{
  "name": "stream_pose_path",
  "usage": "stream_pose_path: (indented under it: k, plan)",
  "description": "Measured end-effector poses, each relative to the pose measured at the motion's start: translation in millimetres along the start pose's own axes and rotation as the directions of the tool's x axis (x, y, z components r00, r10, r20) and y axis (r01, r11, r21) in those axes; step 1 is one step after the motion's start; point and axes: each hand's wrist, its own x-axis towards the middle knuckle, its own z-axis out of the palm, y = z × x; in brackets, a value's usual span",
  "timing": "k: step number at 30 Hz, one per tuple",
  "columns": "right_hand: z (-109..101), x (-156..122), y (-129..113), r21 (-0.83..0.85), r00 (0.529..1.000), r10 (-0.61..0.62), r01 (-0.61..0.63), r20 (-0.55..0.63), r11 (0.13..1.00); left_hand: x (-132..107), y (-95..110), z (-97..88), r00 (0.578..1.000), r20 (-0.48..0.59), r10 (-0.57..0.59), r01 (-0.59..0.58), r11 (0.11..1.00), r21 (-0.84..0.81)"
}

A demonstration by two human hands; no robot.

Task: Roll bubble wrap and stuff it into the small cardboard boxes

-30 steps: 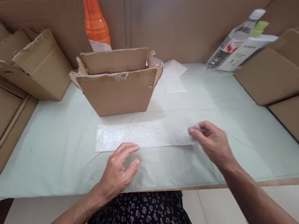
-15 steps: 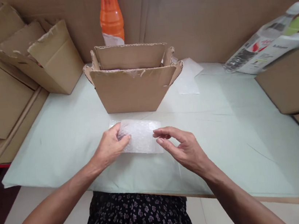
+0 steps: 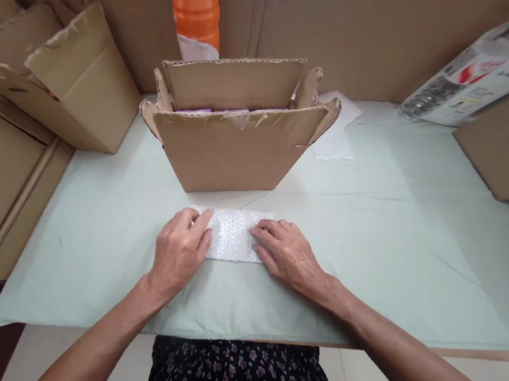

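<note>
Soft, fairly even light, small glints on bubble wrap [image 3: 231, 234], faint shadows, dark blurred right-hand corners, wide-angle stretching.

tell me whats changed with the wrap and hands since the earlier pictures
The wrap, first a long strip, is now folded shorter, its right end brought leftward. The right hand, which held that end, has moved left to the folded wrap's right side; the left hand has shifted left to its left end. The box and bottle stayed put.

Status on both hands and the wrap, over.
Left hand on left end of wrap; right hand on its right. Wrap lying on cloth. Box just beyond, clear of both hands.
</note>
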Motion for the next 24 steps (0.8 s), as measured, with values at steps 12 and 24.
stream_pose_path:
  k: [12, 24]
  plan:
    - [-41, -6, 30, 0.216, 0.870, 0.474, -0.493, 0.134, 0.843, 3, -22, -8.7, 0.922, 0.104, -0.373, 0.375, 0.927, -0.005]
    - [-40, -8, 12, 0.606, 0.913, 0.404, -0.292, -0.054, 0.740, -13, 7, -11.1, 0.935, -0.047, -0.353, 0.300, 0.852, -0.429]
